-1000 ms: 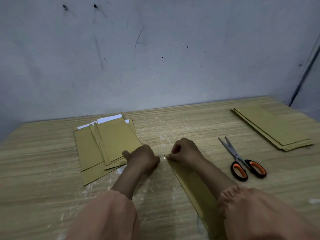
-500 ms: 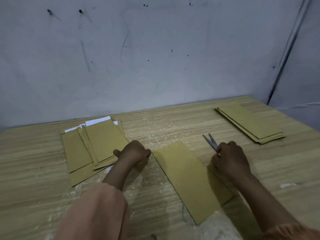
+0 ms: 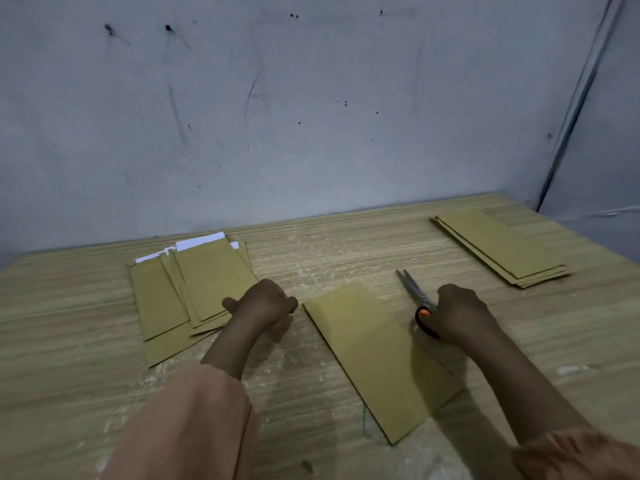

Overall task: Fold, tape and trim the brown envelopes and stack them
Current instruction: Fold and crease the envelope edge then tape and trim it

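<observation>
One brown envelope (image 3: 374, 358) lies flat and slanted on the wooden table (image 3: 69, 341) between my hands. My right hand (image 3: 460, 315) grips the handles of the orange-and-black scissors (image 3: 417, 299), whose blades point away from me, just right of that envelope. My left hand (image 3: 265, 304) is curled into a fist on the table at the envelope's far left corner, beside a loose pile of brown envelopes (image 3: 194, 289) with white paper sticking out at the far end. Whether the left hand holds anything is hidden.
A neat stack of brown envelopes (image 3: 498, 247) lies at the far right of the table. A grey scuffed wall (image 3: 311, 116) rises right behind the table's far edge. A small white scrap (image 3: 571, 369) lies near my right forearm.
My right hand left the envelope's far corner, moved right and took hold of the scissors. The envelope now lies uncovered. The left hand stayed in place.
</observation>
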`<action>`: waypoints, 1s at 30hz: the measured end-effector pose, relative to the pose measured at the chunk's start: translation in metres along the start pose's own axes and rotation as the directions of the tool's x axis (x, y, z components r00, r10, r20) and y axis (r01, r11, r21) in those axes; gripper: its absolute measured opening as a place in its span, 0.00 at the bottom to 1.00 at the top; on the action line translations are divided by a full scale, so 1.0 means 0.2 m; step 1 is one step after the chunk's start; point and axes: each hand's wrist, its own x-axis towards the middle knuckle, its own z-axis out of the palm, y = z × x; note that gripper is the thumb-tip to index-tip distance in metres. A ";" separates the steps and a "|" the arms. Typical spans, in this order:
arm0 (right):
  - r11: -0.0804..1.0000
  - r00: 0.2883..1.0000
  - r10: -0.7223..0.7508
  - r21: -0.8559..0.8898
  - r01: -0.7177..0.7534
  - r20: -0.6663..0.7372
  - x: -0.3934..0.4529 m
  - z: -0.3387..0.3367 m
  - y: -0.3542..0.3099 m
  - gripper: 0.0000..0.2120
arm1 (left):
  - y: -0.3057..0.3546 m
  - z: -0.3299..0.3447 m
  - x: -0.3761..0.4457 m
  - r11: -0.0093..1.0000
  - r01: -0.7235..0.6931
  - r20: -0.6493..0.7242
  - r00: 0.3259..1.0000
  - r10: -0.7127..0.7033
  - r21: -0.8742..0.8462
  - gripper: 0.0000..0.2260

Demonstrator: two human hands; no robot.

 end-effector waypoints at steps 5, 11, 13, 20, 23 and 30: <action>0.914 0.976 -0.154 0.397 0.082 0.154 -0.05 -0.04 -0.10 0.16 | -0.02 0.00 0.02 0.997 0.000 0.020 1.000 0.001 -0.072 0.10; 0.859 0.826 -0.340 0.506 0.077 0.450 -0.11 0.03 -0.20 0.17 | -0.05 0.02 0.04 0.994 -0.010 0.033 0.999 0.014 -0.111 0.14; 0.842 0.785 -0.340 0.540 0.009 0.517 -0.12 0.05 -0.21 0.18 | -0.05 0.02 0.04 0.993 -0.009 0.037 0.999 0.013 -0.119 0.15; 0.657 0.530 -0.490 0.693 -0.298 0.692 -0.10 0.10 -0.20 0.30 | -0.07 0.02 0.05 0.994 -0.012 0.031 0.999 0.016 -0.109 0.14; 0.635 0.470 -0.523 0.693 -0.341 0.711 -0.10 0.11 -0.20 0.31 | -0.07 0.03 0.06 0.995 -0.015 0.021 1.000 0.017 -0.098 0.13; 0.662 0.407 -0.520 0.655 -0.365 0.751 -0.08 0.17 -0.19 0.43 | -0.07 0.02 0.06 1.000 -0.004 -0.011 1.000 0.004 -0.030 0.11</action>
